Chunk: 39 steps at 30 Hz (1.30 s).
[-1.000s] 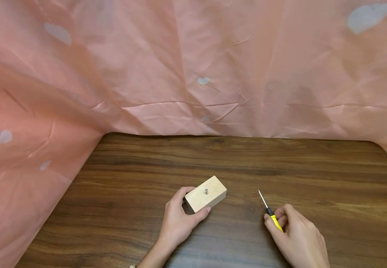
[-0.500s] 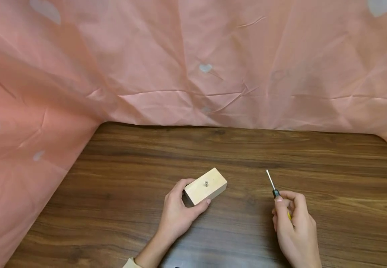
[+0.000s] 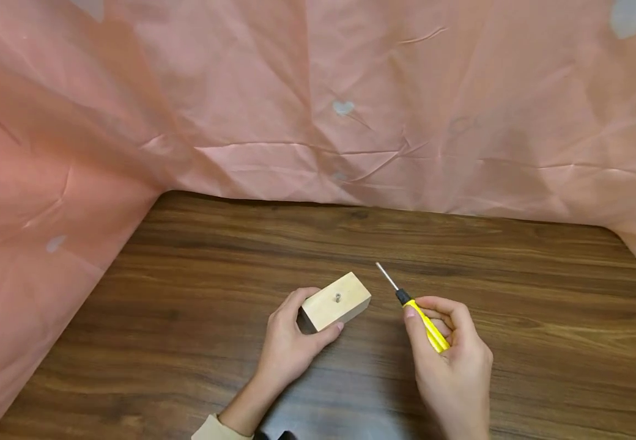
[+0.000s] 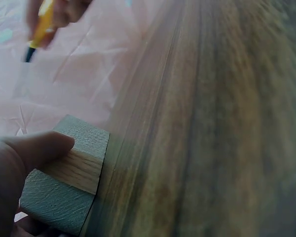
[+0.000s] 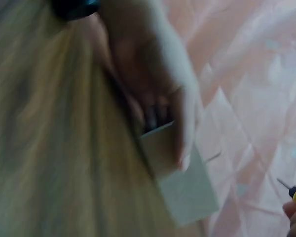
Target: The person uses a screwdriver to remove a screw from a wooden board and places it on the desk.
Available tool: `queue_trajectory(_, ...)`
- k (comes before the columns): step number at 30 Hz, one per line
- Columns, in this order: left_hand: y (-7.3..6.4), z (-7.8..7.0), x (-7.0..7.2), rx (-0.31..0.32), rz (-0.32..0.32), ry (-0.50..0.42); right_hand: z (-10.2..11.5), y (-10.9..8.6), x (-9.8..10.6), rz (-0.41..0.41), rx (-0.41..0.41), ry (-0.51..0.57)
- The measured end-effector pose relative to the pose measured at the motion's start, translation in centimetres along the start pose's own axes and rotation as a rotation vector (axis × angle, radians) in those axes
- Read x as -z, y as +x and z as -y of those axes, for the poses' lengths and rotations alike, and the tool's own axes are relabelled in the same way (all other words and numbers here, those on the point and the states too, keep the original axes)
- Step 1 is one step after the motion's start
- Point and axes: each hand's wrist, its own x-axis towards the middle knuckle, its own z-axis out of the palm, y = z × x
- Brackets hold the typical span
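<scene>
A pale wooden block (image 3: 326, 308) lies on the table, tilted toward the upper right in the head view, and a small metal screw (image 3: 337, 297) stands up from the middle of its top. My left hand (image 3: 290, 345) grips the block's near-left end, thumb along the front side and fingers behind. Right of the block, my right hand (image 3: 452, 357) holds a screwdriver (image 3: 427, 326) by its yellow handle with black collar. Its thin metal shaft points up and left, apart from the screw. In the left wrist view the block (image 4: 71, 170) shows under my thumb.
A brown wood-grain table (image 3: 213, 244) spreads around both hands. Pink cloth (image 3: 268, 91) with pale hearts hangs along the table's back and left edges. At the bottom of the head view, a dark object (image 3: 286, 436) is partly cut off.
My right hand has brought the screwdriver leftward, nearer to the block, and more of the yellow handle now shows. My left hand still holds the block in nearly the same place; the head view has shifted slightly.
</scene>
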Motion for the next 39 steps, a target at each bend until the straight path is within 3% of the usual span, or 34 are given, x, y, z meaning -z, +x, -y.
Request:
queue_trajectory(3,0.1,0.0,0.0,-0.012,0.008,-0.005,1.6,0.2,-0.8,-0.052,0.115,0.025)
queue_trajectory(5,0.1,0.1,0.0,-0.014,0.012,-0.009,2.7,0.6,-1.2,-0.069,0.141,0.050)
queue_trajectory(11,0.0,0.1,-0.1,-0.012,0.008,-0.006,5.4,2.4,-2.6,-0.080,-0.081,0.448)
queue_trajectory(13,0.0,0.1,-0.1,-0.016,0.009,-0.003,5.6,2.7,-3.4,-0.081,-0.099,0.492)
queue_trajectory(15,0.0,0.2,-0.1,-0.022,0.001,0.000,5.4,2.6,-4.1,-0.069,-0.046,0.418)
queue_trajectory(20,0.0,0.3,0.1,-0.025,-0.010,0.004,3.9,1.8,-5.9,-0.050,0.295,0.149)
queue_trajectory(22,-0.1,0.4,0.0,-0.027,-0.003,0.006,3.4,1.6,-6.3,-0.027,0.372,0.109)
queue_trajectory(27,-0.4,0.3,-0.3,-0.047,0.014,0.012,2.6,1.1,-6.3,0.034,0.375,0.067)
queue_trajectory(39,-0.5,0.2,0.2,-0.067,0.009,0.026,2.2,0.9,-6.4,0.049,0.293,0.007)
